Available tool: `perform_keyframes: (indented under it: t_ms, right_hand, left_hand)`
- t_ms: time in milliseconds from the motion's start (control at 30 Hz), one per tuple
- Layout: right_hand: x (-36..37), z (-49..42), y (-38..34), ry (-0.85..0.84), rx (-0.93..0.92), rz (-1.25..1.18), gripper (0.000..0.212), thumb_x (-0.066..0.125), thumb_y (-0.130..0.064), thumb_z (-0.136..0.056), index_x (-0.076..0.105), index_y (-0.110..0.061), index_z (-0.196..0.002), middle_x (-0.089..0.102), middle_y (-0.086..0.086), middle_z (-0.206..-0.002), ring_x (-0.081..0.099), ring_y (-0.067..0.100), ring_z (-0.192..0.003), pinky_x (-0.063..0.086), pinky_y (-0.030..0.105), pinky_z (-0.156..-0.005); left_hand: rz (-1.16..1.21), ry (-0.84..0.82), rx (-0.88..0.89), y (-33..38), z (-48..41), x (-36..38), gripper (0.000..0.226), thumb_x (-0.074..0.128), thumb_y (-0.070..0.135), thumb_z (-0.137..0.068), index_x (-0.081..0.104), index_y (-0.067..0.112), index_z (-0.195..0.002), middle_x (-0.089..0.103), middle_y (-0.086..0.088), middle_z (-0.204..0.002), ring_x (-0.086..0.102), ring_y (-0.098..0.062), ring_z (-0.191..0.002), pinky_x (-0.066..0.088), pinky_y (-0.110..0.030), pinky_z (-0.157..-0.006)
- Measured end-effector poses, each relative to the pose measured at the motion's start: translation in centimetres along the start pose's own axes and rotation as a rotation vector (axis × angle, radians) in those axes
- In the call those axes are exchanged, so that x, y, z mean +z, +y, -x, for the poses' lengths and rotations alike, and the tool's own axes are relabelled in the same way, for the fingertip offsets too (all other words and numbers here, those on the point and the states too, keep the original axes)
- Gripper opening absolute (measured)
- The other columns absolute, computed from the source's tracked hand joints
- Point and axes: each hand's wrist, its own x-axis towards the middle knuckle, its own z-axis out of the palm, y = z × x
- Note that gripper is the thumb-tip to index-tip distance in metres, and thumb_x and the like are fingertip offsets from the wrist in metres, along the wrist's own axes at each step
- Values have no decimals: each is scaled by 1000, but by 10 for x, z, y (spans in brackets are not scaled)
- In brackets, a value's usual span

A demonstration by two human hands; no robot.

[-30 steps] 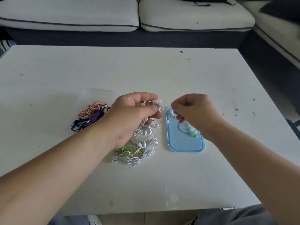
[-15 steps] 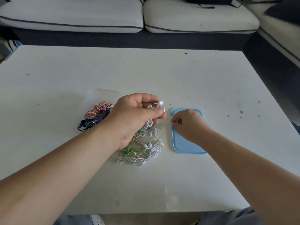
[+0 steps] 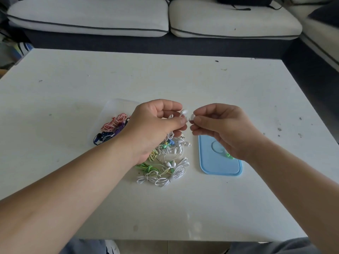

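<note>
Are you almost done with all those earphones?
Not nearly. Some coloured earphones lie apart at the left, maybe done. The left hand holds a white earphone; the right hand pinches a small tip at its bud. A tangled pile waits beside the blue lid.

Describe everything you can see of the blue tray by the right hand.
The blue tray is a flat, light blue rounded rectangle, plastic by the look, with a low raised rim and a circle moulded into its middle. It lies flat on the white table, just right of the pile of earphones and apart from it. A small green piece rests on it. The right hand hides its far right part.
</note>
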Motion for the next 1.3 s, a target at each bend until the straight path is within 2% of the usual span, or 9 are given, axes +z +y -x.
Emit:
perform_keyframes:
  t_ms: [133, 267, 567, 733, 900, 1167, 1300]
  right_hand:
    - [-3, 2, 0, -55, -5, -20, 21, 69, 8, -85, 71, 6, -106, 73, 21, -90, 72, 29, -79, 60, 32, -76]
    - [-3, 5, -2, -93, -14, -9, 27, 73, 0, -78, 73, 6, -104, 74, 23, -91, 72, 28, -79, 60, 31, -76]
    - [-2, 4, -2, -113, -19, -39, 22, 71, 0, -78, 74, 3, -99, 73, 20, -86, 72, 27, -76, 61, 31, -74]
    - [-3, 4, -1, -124, -36, -6, 16, 62, 9, -90, 73, 4, -101, 73, 21, -88, 72, 27, -77, 60, 31, -74]
    - [-3, 4, -2, -147, -11, -30, 20, 69, -3, -80, 75, 1, -98, 72, 19, -86, 70, 26, -74, 60, 30, -71]
    - [-7, 4, -3, -202, 40, -45, 23, 68, -4, -80, 75, 2, -102, 73, 16, -87, 71, 23, -75, 60, 29, -71]
    - [-8, 4, -2, -219, 67, -37, 20, 69, -3, -80, 75, 2, -98, 72, 17, -86, 71, 23, -74, 60, 29, -71]
  left_hand:
    - [12, -7, 45, 2, 1, 2, 31, 80, -1, -85, 73, 12, -112, 78, -5, -91, 79, -27, -83, 62, -32, -75]
    - [6, -8, 64, 2, 2, 4, 31, 80, -1, -84, 74, 14, -110, 78, -8, -98, 78, -24, -84, 61, -31, -74]
    - [-7, 2, 68, 1, 0, 1, 30, 80, -2, -85, 74, 13, -111, 77, -12, -101, 78, -21, -81, 62, -31, -74]
    - [-24, 2, 80, 1, 0, 1, 30, 80, -2, -84, 74, 14, -109, 78, -11, -98, 77, -21, -79, 61, -30, -73]
    - [-30, -14, 83, 4, 2, 1, 32, 80, -3, -84, 73, 13, -111, 78, -7, -93, 78, -23, -80, 61, -28, -71]
    - [-45, -58, 81, 5, 2, -1, 34, 80, -3, -84, 73, 13, -113, 78, -4, -88, 77, -27, -79, 64, -34, -80]
    - [-52, -90, 73, 5, 3, -1, 34, 79, -5, -83, 73, 12, -111, 77, -2, -84, 76, -23, -76, 62, -30, -76]
